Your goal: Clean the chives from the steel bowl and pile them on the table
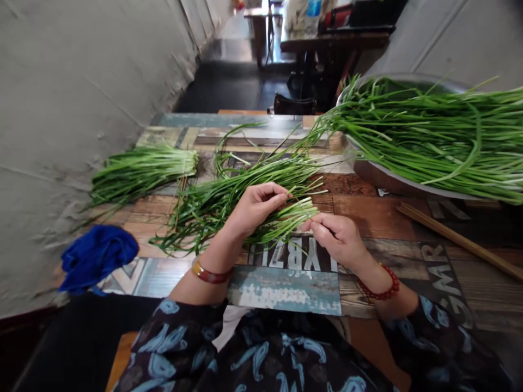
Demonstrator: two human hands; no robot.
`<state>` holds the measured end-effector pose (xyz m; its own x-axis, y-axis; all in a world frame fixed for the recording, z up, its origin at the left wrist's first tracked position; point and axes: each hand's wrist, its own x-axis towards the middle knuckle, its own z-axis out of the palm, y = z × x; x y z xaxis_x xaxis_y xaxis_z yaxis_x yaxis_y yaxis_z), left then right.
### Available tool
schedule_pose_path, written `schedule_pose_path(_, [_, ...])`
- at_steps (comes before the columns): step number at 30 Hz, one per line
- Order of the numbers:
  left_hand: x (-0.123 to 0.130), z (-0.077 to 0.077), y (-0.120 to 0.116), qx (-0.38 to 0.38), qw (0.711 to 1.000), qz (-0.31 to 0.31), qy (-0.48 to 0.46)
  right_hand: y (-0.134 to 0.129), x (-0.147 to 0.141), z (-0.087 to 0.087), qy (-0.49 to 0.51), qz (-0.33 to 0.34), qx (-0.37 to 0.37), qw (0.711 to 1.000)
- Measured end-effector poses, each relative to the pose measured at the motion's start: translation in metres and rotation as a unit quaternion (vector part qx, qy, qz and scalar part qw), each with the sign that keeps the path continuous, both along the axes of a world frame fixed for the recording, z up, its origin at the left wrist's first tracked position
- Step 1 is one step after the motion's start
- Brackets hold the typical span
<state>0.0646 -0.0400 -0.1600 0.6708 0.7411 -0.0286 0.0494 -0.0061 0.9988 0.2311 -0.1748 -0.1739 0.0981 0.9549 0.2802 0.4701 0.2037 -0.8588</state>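
Note:
Garlic chives (pixel 245 188) lie in a loose pile across the middle of the table, pale stem ends pointing right. My left hand (pixel 263 206) is closed over the stems, thumb and forefinger pinched together on a few chives. Close to its right, my right hand (pixel 333 234) is closed, thumb and forefinger at the tips of the pale ends. Whatever sits between those right fingertips is too small to make out. A neat bunch of chives (pixel 147 169) rests at the left, stems also toward the right.
A large metal bowl (pixel 408 182) heaped with long chives stands at the right. Wooden chopsticks (pixel 457 239) lie below it. A blue cloth (pixel 98 256) is at the table's left edge, beside the grey wall (pixel 90 81). Behind is another table (pixel 335 41) with a bottle (pixel 312 16).

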Motion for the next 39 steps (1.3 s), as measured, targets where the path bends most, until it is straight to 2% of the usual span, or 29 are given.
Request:
schedule_pose_path(4, [0.0017, 0.0021, -0.0023, 0.003, 1.000, 0.005, -0.004, -0.0042, 0.0005, -0.0036, 0.013, -0.017, -0.068, 0.997])
schedule_pose_path(10, [0.0035, 0.0037, -0.0053, -0.004, 1.000, 0.001, -0.015, -0.0074, 0.0035, -0.0090, 0.021, -0.013, -0.099, 0.995])
schedule_pose_path(27, [0.0051, 0.0017, -0.0062, 0.023, 0.999, 0.021, -0.023, -0.0035, 0.0003, -0.0030, 0.019, -0.007, -0.093, 0.996])
schedule_pose_path(39, [0.0053, 0.0012, -0.0065, 0.007, 0.999, 0.029, -0.041, -0.0026, -0.0010, -0.0036, 0.028, 0.003, -0.087, 0.996])
